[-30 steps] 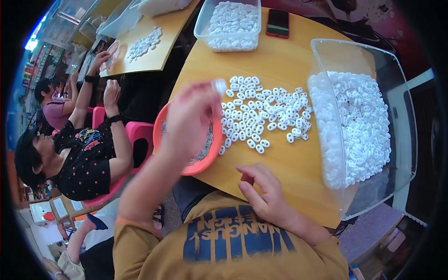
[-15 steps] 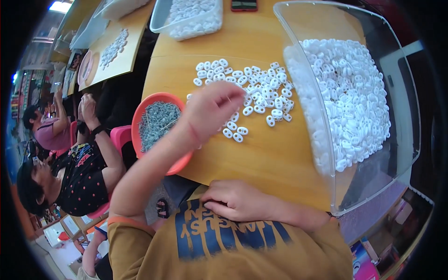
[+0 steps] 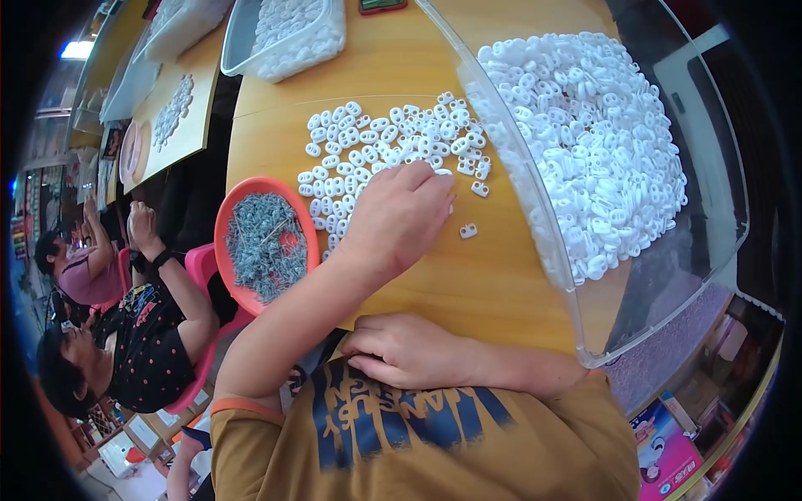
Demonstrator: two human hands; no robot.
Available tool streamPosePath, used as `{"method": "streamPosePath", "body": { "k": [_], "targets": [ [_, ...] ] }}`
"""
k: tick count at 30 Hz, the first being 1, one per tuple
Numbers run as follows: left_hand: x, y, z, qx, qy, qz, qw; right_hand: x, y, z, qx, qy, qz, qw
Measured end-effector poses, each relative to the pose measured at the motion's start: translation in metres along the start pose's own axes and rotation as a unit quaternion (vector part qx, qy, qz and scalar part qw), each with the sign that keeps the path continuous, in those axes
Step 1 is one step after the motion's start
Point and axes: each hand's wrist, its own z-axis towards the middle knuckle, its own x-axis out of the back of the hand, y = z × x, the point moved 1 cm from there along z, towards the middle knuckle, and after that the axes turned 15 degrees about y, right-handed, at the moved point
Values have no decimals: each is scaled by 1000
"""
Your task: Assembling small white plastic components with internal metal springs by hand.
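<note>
Left arm: reaches forward across the wooden surface (image 3: 501,275), forearm bare, with the left hand (image 3: 399,219) palm down at the near edge of a spread of small white plastic pieces (image 3: 376,146).
Left fingers: curled down and bunched, tips (image 3: 434,179) pressing on the pieces; whether a piece is pinched beneath them cannot be told.
Right arm: bent across the body, the right hand (image 3: 409,351) resting at the near edge of the surface, against the person's mustard shirt.
Right fingers: loosely curled inward, nothing seen in them.
White pieces: scattered in a loose patch in the middle of the surface; one stray piece (image 3: 469,230) lies apart, just right of the left hand.
Red bowl (image 3: 227,219): left of the left hand, holding grey metal bits.
Clear bin (image 3: 668,275): on the right, tilted, heaped with more white pieces.
Neighbours: seated people at the left edge, their hands raised near another table (image 3: 200,125).
</note>
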Motion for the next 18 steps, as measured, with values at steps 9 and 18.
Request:
{"method": "streamPosePath", "body": {
  "k": [9,18],
  "targets": [
    [-18,8,12,-75,-32,-1,997,-3,2,0,-6,7,11,1000],
    [-27,23,16,-122,-9,5,993,-4,-2,4,-41,-27,2,999]
  ]
}}
